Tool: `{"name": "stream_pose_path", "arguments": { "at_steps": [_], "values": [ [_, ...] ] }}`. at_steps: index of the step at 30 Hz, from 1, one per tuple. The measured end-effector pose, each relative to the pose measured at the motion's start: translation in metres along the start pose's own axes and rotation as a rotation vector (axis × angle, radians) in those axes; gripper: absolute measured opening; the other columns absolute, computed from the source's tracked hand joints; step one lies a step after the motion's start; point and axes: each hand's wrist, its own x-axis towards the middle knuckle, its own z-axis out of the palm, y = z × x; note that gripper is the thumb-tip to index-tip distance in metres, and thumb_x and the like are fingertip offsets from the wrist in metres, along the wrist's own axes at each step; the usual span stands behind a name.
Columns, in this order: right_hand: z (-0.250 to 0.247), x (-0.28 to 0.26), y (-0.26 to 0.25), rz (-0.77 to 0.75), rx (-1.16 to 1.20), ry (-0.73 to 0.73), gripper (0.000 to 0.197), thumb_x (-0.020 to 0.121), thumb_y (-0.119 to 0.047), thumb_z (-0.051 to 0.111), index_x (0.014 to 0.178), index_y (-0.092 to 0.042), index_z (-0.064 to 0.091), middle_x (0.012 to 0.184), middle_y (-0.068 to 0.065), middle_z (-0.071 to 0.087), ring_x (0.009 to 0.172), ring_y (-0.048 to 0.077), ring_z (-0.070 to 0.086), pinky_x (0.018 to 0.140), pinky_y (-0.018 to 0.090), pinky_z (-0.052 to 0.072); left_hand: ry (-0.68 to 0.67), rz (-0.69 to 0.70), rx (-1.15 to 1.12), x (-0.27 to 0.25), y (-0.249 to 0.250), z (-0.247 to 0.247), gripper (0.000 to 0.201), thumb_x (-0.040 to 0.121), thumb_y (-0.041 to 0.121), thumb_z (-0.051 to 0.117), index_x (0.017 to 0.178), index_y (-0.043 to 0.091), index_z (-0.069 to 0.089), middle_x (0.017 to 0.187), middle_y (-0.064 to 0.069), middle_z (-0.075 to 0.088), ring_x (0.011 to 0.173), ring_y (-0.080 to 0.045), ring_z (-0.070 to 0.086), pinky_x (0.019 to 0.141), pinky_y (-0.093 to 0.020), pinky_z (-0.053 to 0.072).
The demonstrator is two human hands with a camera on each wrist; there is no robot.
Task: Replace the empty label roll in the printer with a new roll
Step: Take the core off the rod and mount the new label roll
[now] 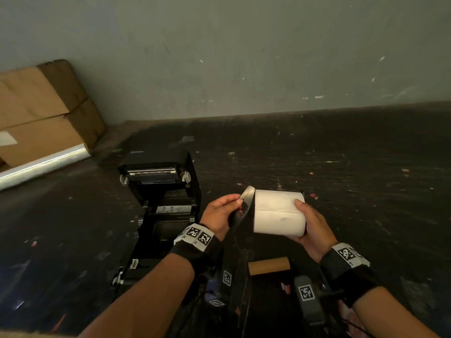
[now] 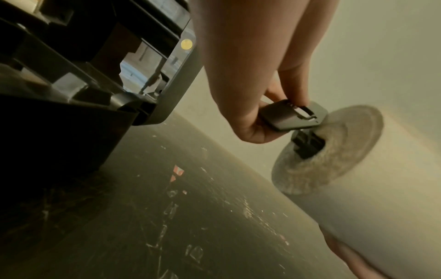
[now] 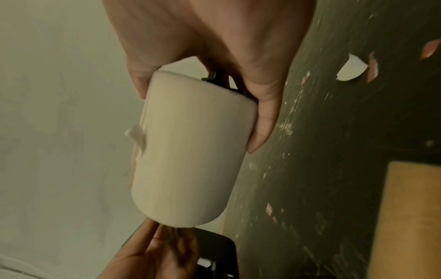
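Right hand (image 1: pixel 310 225) curled round white label roll (image 1: pixel 278 212), left hand (image 1: pixel 219 214) pinching black spindle flange (image 2: pixel 293 115).

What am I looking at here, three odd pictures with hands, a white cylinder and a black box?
No robot here: a person wears three cameras. The wide picture comes from the head, looking down at both arms; the checkered wristbands carry the two other cameras, each looking along one hand.

The right hand holds a full white paper label roll, fingers curled round its end. The left hand pinches a flat black plastic holder plate whose spindle enters the roll's centre hole, seen best in the left wrist picture.

On the dark scuffed tabletop stands an open black label printer. Nearer the person lies a brown cardboard tube, likely the used-up roll's core. Brown cardboard boxes lean by the wall at far left.
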Motion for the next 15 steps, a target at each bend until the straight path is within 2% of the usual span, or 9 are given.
{"name": "stream_pose_path", "arguments": {
  "at_steps": [4, 7, 8, 10, 11, 13, 15],
  "values": [
    [0.018, 0.001, -0.003, -0.014, 0.014, -0.044, 0.033, 0.087, -0.035, 0.055, 0.118, -0.026, 0.054, 0.12, 0.011, 0.062, 0.109, 0.029, 0.06, 0.083, 0.047, 0.052, 0.068, 0.059, 0.054, -0.007, 0.006, -0.003, 0.021, 0.088, 0.006, 0.058, 0.107, 0.009, 0.065, 0.092, -0.002, 0.067, 0.09, -0.016, 0.062, 0.074, -0.029, 0.05],
    [0.03, 0.0, -0.004, -0.028, 0.02, -0.051, 0.02, 0.087, -0.034, 0.054, 0.105, -0.027, 0.058, 0.117, 0.01, 0.063, 0.107, 0.028, 0.06, 0.081, 0.046, 0.053, 0.113, 0.159, 0.135, -0.009, 0.011, -0.007, 0.015, 0.087, 0.006, 0.06, 0.095, 0.015, 0.068, 0.087, 0.001, 0.068, 0.083, -0.009, 0.063, 0.071, -0.022, 0.049],
    [0.033, 0.0, -0.004, -0.035, 0.017, -0.051, 0.018, 0.087, -0.034, 0.055, 0.103, -0.027, 0.059, 0.117, 0.01, 0.063, 0.106, 0.028, 0.061, 0.08, 0.045, 0.053, 0.128, 0.2, 0.19, -0.01, 0.012, -0.007, 0.015, 0.087, 0.005, 0.06, 0.095, 0.013, 0.069, 0.085, 0.004, 0.068, 0.08, -0.006, 0.062, 0.073, -0.02, 0.048],
    [0.039, -0.001, -0.002, -0.044, 0.01, -0.053, 0.018, 0.087, -0.034, 0.055, 0.104, -0.027, 0.059, 0.117, 0.011, 0.064, 0.106, 0.027, 0.061, 0.079, 0.044, 0.053, 0.136, 0.263, 0.281, -0.011, 0.014, -0.01, 0.017, 0.088, 0.004, 0.059, 0.102, 0.005, 0.068, 0.085, 0.006, 0.066, 0.078, -0.002, 0.06, 0.074, -0.018, 0.047],
    [0.041, -0.001, -0.002, -0.047, 0.012, -0.053, 0.019, 0.087, -0.034, 0.055, 0.104, -0.027, 0.059, 0.117, 0.011, 0.064, 0.106, 0.027, 0.061, 0.08, 0.044, 0.053, 0.138, 0.275, 0.306, -0.012, 0.014, -0.01, 0.019, 0.089, 0.005, 0.058, 0.105, 0.004, 0.067, 0.085, 0.006, 0.065, 0.076, -0.003, 0.059, 0.07, -0.015, 0.048],
    [0.045, -0.001, -0.001, -0.052, 0.008, -0.049, 0.02, 0.087, -0.034, 0.055, 0.105, -0.026, 0.059, 0.118, 0.011, 0.063, 0.107, 0.028, 0.061, 0.084, 0.046, 0.052, 0.131, 0.256, 0.299, -0.014, 0.013, -0.012, 0.021, 0.091, 0.008, 0.055, 0.109, 0.005, 0.066, 0.084, 0.003, 0.065, 0.071, -0.004, 0.058, 0.058, -0.012, 0.048],
    [0.049, -0.001, 0.0, -0.056, -0.008, -0.049, 0.029, 0.086, -0.035, 0.056, 0.113, -0.025, 0.057, 0.12, 0.011, 0.062, 0.107, 0.028, 0.06, 0.083, 0.046, 0.052, 0.108, 0.206, 0.255, -0.017, 0.013, -0.015, 0.023, 0.093, 0.009, 0.052, 0.112, 0.006, 0.064, 0.088, 0.002, 0.066, 0.073, -0.006, 0.061, 0.06, -0.015, 0.051]
  ]
}}
